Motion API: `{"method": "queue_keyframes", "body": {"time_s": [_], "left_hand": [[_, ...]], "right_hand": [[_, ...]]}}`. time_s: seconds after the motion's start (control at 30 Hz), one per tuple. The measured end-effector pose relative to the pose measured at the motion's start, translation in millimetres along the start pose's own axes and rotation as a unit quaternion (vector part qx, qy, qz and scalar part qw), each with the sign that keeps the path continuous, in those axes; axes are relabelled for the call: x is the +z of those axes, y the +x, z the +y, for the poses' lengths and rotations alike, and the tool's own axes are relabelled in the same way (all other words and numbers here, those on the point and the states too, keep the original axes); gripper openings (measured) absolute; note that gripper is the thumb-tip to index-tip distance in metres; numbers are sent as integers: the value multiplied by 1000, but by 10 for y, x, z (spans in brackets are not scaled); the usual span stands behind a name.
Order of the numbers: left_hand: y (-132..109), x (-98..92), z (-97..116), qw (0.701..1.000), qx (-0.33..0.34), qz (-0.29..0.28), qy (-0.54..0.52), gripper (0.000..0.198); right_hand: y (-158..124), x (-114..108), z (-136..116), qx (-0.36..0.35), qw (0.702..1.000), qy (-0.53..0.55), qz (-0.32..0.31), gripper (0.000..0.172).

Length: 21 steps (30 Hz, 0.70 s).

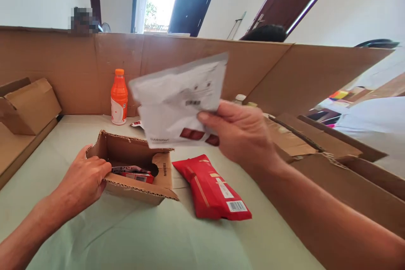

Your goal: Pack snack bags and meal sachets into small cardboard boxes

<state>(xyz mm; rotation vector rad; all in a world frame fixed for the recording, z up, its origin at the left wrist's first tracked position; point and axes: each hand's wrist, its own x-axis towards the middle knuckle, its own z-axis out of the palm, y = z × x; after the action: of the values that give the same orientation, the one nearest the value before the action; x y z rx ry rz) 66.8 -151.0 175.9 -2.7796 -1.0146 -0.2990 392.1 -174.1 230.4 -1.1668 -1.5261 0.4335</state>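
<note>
My right hand point(243, 130) pinches the right edge of a flat white packet point(177, 105) with dark red patches and a barcode, held up above the table. Its thumb lies across the packet's face. Below and to the left, my left hand point(90, 173) grips the near-left rim of a small open cardboard box point(136, 190). Inside that box lie a red carton point(139, 176) with a barcode and a dark printed packet point(129, 169), partly hidden by the wall. A red plastic packet point(215, 190) rests on the table just right of the box.
An orange-capped bottle point(119, 99) stands behind the box. A cardboard wall point(72, 63) runs along the back, with an open carton point(31, 105) at left and larger cardboard boxes point(332, 177) at right. A person's head shows beyond the wall.
</note>
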Motion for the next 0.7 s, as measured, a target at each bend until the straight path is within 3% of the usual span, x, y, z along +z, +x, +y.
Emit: {"method": "queue_keyframes", "body": {"time_s": [0.1,0.17,0.33,0.4,0.5,0.57,0.63,0.7], "left_hand": [[25,-55,35,1000,-22,-15,12,22],[30,-66,52,999,-28,-23,24,21],[-11,-41,72,999,-29,-15,33,21],[-42,-8,72,999,-44,7,17,31],[-83,63,54,995,-62,73,11,67],[-95,111,31,992,-61,108,27,81],[-93,151,6,990,-56,118,47,80],[-84,185,-17,992,-45,101,58,67]], "right_hand": [[-226,308,-189,-112,982,-121,-91,27],[-267,542,-156,-139,957,-188,-172,36],[-180,959,15,-50,880,-337,-329,48],[-125,1049,54,-34,868,-325,-375,45],[-49,1144,134,-32,870,-269,-412,39],[-22,1187,200,-36,871,-235,-430,39],[-32,1196,241,-46,866,-205,-454,42],[-69,1142,226,-62,866,-190,-458,42]]}}
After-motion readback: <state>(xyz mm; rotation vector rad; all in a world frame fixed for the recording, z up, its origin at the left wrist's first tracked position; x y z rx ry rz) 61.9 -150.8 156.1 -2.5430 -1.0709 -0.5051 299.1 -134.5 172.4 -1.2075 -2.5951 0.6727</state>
